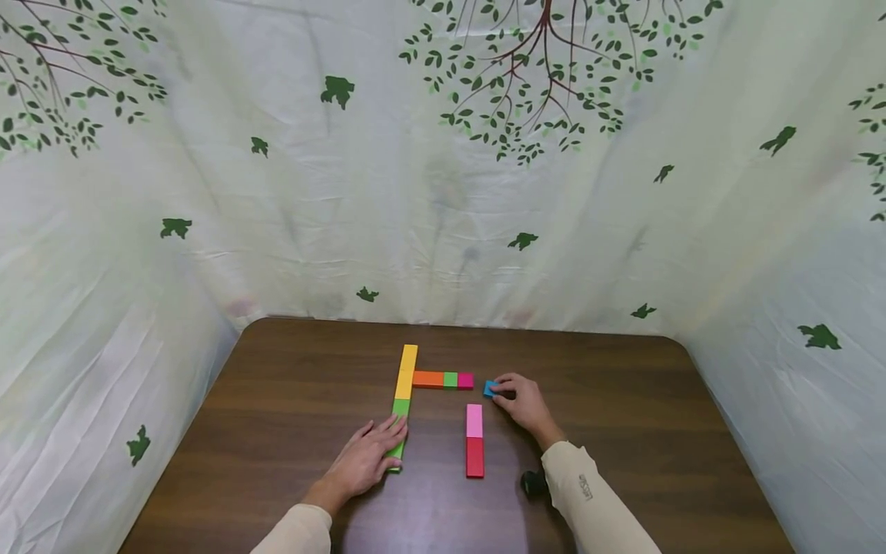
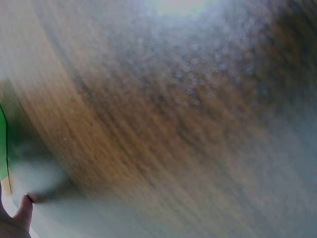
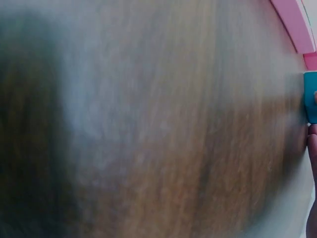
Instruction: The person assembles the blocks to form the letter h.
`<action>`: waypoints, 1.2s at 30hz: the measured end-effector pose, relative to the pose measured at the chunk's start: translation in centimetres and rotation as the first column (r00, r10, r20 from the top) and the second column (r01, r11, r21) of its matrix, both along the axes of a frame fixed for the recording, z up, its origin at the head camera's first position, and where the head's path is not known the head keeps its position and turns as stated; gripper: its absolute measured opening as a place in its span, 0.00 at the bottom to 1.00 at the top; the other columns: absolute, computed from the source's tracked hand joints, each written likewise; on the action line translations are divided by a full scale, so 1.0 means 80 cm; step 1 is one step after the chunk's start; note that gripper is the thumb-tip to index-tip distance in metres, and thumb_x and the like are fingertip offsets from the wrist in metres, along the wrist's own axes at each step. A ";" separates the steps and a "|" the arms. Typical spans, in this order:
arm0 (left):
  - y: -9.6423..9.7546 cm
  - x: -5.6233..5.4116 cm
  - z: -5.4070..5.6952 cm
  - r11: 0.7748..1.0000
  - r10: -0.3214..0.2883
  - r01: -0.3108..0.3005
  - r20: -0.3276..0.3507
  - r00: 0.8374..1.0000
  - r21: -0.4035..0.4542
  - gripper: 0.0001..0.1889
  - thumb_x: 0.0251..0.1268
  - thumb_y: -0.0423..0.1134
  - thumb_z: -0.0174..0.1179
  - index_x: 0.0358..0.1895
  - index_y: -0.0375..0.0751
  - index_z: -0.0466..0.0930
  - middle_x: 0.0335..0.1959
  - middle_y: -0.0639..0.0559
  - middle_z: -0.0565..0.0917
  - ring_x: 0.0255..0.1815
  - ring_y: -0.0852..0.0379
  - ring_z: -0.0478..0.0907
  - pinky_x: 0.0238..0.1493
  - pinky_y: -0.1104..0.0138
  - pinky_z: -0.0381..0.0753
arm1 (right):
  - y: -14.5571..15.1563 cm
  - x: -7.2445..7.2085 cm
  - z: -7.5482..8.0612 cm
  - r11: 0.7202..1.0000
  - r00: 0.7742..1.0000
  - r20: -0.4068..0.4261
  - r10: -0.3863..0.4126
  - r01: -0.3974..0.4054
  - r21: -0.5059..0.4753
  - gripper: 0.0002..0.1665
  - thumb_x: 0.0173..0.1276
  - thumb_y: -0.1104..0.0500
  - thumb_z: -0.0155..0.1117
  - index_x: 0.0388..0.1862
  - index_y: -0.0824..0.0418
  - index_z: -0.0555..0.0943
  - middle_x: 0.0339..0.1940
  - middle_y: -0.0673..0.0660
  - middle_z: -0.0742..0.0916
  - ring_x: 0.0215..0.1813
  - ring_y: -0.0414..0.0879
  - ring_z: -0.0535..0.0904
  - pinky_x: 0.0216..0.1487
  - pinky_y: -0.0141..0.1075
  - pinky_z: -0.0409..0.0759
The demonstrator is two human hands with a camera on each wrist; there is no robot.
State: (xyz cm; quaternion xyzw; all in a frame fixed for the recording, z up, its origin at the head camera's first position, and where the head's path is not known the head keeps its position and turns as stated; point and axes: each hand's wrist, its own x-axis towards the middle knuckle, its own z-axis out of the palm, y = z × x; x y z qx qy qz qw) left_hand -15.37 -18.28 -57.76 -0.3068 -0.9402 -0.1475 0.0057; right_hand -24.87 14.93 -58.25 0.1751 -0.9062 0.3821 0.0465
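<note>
Between thumb and fingertips my right hand [image 1: 523,403] pinches a small blue block [image 1: 490,388], just right of a short row. That row runs from an orange block [image 1: 428,379] through a small green block [image 1: 451,381] to a magenta block [image 1: 466,382]. My left hand [image 1: 365,457] rests with spread fingers on the green blocks [image 1: 401,408] at the near end of a column, whose far end is yellow blocks [image 1: 407,372]. The orange block meets this column's side. In the right wrist view the blue block [image 3: 310,97] shows at the right edge beside the fingertips.
A pink block [image 1: 474,421] and a red block [image 1: 474,458] form a short column between the hands. A dark round object [image 1: 533,484] sits by the right sleeve. The brown table [image 1: 623,462] reaches a white curtain [image 1: 443,254] printed with leaves.
</note>
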 end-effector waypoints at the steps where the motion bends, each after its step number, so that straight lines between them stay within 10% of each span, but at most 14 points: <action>1: 0.000 0.000 0.000 1.000 0.001 -0.001 -0.001 1.000 0.000 0.30 0.62 0.48 0.61 0.64 0.35 0.73 0.69 0.45 0.70 0.70 0.46 0.65 0.65 0.43 0.63 | -0.001 0.000 0.001 1.000 1.000 0.004 0.004 -0.004 -0.003 0.09 0.58 0.65 0.72 0.38 0.65 0.88 0.45 0.58 0.85 0.49 0.55 0.80 0.53 0.50 0.78; 36: -0.001 -0.001 -0.004 1.000 0.000 0.000 0.004 1.000 0.016 0.31 0.62 0.48 0.61 0.65 0.35 0.72 0.69 0.45 0.70 0.70 0.45 0.65 0.65 0.43 0.63 | -0.019 0.007 0.000 0.997 0.996 0.050 0.070 -0.069 -0.037 0.10 0.60 0.66 0.69 0.41 0.66 0.87 0.44 0.56 0.83 0.48 0.51 0.80 0.50 0.46 0.80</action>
